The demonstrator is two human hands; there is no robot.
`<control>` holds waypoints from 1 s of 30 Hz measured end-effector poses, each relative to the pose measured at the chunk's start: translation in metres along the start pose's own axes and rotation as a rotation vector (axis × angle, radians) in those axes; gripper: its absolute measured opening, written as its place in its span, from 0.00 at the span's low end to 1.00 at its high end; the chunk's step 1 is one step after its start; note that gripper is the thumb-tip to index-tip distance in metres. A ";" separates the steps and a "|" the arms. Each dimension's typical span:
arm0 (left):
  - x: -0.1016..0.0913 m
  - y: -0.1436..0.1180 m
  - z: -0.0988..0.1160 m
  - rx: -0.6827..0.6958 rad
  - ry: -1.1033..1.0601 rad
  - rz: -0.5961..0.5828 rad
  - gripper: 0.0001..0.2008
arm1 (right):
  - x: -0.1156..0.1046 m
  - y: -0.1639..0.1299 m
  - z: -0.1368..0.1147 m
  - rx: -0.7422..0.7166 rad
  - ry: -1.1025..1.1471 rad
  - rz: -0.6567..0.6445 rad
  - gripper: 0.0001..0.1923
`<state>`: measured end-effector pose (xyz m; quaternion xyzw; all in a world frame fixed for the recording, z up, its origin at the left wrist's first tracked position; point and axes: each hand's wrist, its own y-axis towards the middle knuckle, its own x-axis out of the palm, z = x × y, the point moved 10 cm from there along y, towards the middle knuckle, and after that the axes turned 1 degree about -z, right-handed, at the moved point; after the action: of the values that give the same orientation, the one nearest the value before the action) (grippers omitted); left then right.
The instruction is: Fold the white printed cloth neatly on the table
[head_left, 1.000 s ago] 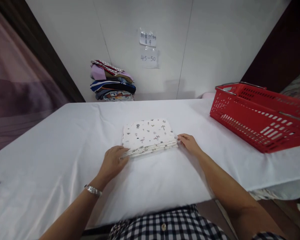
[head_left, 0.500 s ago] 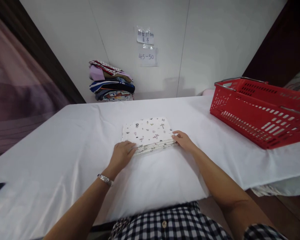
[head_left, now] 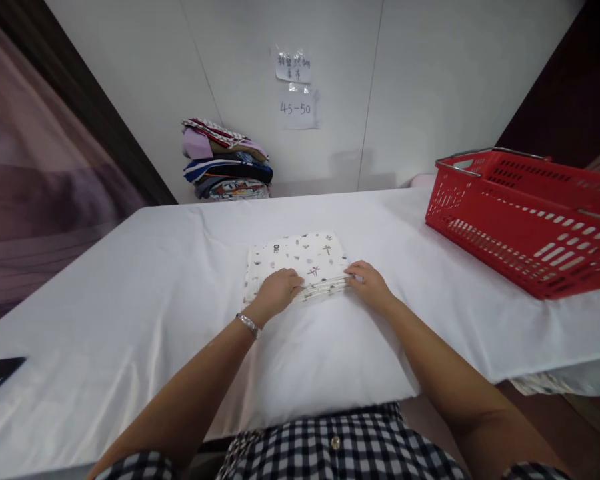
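A folded white cloth (head_left: 300, 257) with small printed palm trees and other motifs lies in layers on the white-covered table. My left hand (head_left: 280, 291), with a silvery bracelet at the wrist, is closed on its front edge near the middle, covering part of the front left side. At the front right corner, my right hand (head_left: 369, 285) pinches the stacked layers between thumb and fingers. The front edge between the two hands shows several layers, slightly lifted or bent. Some fingertips are hidden behind the cloth.
A red plastic basket (head_left: 515, 233) with metal handles stands at the right. Folded fabrics (head_left: 227, 163) are piled by the wall at the back left. A dark phone-like object (head_left: 0, 373) lies at the left edge. Paper signs (head_left: 299, 109) hang on the wall.
My left hand has slid right along the cloth's front edge, from the left corner to near the middle. My right hand stays at the right corner.
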<state>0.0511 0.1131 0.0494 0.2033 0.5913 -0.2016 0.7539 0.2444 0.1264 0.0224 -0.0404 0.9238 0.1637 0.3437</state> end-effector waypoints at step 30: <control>0.008 -0.002 0.000 -0.026 0.137 0.069 0.12 | 0.010 0.002 -0.035 -0.269 -0.335 0.076 0.11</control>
<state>0.0520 0.1113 0.0417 0.2271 0.6369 -0.1533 0.7207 0.2144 0.1172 0.0412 -0.0234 0.8246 0.3026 0.4775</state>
